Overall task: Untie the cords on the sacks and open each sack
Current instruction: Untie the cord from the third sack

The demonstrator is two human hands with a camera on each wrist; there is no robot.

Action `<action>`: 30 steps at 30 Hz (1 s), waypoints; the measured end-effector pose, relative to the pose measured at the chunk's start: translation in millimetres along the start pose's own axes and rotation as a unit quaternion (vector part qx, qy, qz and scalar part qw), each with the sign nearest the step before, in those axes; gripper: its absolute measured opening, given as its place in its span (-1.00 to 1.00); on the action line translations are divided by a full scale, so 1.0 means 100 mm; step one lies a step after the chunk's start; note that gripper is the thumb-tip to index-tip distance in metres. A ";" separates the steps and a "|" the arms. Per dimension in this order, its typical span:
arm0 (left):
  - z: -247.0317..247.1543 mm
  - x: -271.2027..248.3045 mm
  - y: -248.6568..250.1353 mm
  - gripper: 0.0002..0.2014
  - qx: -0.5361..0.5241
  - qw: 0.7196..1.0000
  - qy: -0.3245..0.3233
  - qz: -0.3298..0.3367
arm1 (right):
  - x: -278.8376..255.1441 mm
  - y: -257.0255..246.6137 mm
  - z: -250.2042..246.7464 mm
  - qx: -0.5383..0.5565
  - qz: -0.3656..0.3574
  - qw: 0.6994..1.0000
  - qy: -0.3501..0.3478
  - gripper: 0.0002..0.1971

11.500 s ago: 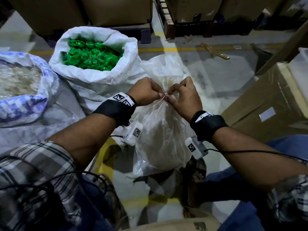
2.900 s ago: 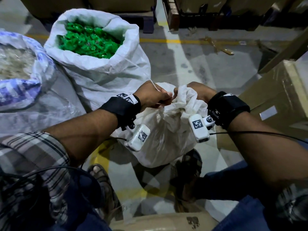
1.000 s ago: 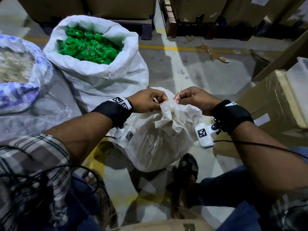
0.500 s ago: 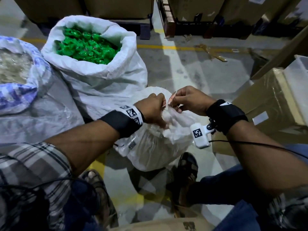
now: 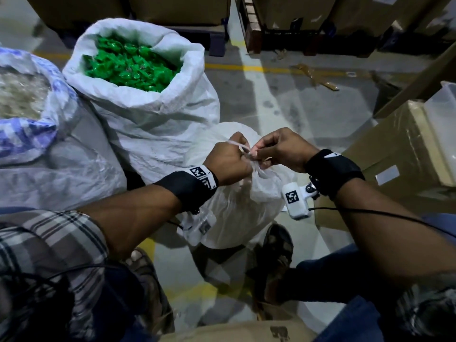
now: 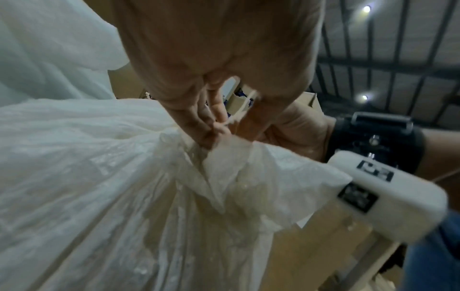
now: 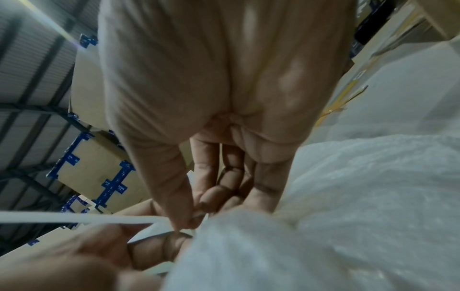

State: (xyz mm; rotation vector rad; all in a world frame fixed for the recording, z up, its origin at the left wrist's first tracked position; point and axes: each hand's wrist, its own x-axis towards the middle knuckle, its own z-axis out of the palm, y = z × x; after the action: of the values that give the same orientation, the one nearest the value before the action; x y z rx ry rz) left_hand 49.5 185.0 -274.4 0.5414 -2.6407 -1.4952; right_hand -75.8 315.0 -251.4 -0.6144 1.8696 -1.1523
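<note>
An open sack of green pieces [image 5: 128,62] stands left of the small tied sack [image 5: 237,211] on the warehouse floor, where the left hand [image 5: 228,161] clenches its gathered neck and the right hand [image 5: 283,149] pinches the cord [image 5: 238,146]; wrist views alone show the cord [image 7: 82,219] pulled taut across the fingers.

Cardboard boxes [image 5: 404,154] stand right of the grey floor [image 5: 283,104], wooden pallets [image 5: 254,33] beyond.
</note>
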 end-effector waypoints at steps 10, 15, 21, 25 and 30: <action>0.04 -0.06 -0.07 -0.91 -0.146 0.988 0.030 -0.040 | 0.01 0.01 0.00 -0.013 0.024 0.999 0.018 -0.77; 0.01 -0.03 -0.06 -0.84 -0.202 0.978 0.002 -0.055 | 0.00 0.01 0.00 -0.021 0.024 0.999 0.025 -0.85; -0.01 -0.04 -0.05 -0.89 -0.355 0.924 0.005 -0.140 | 0.00 0.01 0.02 -0.024 0.022 0.999 0.039 -0.85; -0.01 -0.03 -0.06 -0.94 -0.387 0.907 0.006 -0.165 | 0.00 0.01 0.01 -0.039 0.023 0.998 0.038 -0.85; 0.00 -0.03 -0.09 -0.88 -0.386 0.910 0.008 -0.153 | 0.03 0.02 0.03 -0.091 0.008 0.995 0.046 -0.89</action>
State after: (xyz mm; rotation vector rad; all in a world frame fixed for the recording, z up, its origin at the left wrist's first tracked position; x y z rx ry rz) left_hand 54.4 182.1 -281.3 0.8758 -1.7431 -2.3925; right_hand -74.5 312.3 -255.0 -0.6552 2.0703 -1.0219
